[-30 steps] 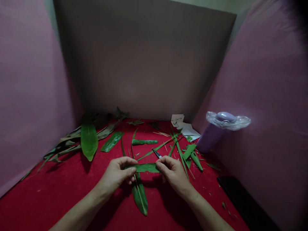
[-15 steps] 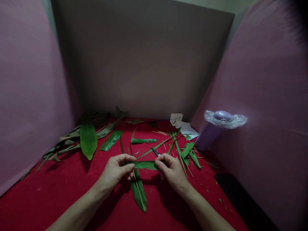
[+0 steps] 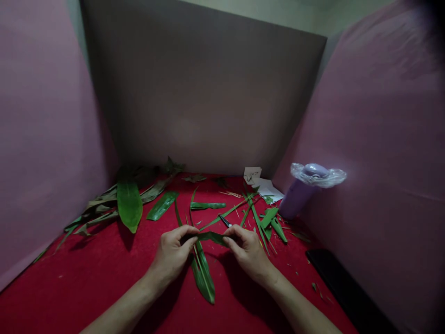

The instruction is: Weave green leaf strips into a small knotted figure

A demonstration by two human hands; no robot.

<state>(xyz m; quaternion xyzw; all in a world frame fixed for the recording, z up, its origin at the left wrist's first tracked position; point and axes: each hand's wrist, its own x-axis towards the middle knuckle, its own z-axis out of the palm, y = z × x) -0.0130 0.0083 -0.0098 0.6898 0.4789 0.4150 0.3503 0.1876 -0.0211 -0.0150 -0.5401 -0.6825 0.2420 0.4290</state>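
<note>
Between my two hands a short strip of green leaf [image 3: 212,238] is stretched sideways, bowed slightly upward. My left hand [image 3: 175,250] pinches its left end between thumb and fingers. The right end is pinched by my right hand [image 3: 247,248]. Below the strip, a long pointed leaf [image 3: 204,276] lies on the red cloth [image 3: 167,308], its upper part running behind my left fingers. Just beyond my right fingers lie scissors [image 3: 226,222], partly hidden by that hand.
Leaf pieces [image 3: 269,218] and cut strips lie at the right, near white papers [image 3: 267,189]. A purple bottle [image 3: 299,197] with clear plastic stands by the right wall, a black flat object [image 3: 344,283] nearer. Broad leaves [image 3: 130,204] and dried ones are at the left.
My hands have drawn slightly closer together, and the leaf strip has gone from flat to bowed, showing less of its face. The camera view has shifted a little.
</note>
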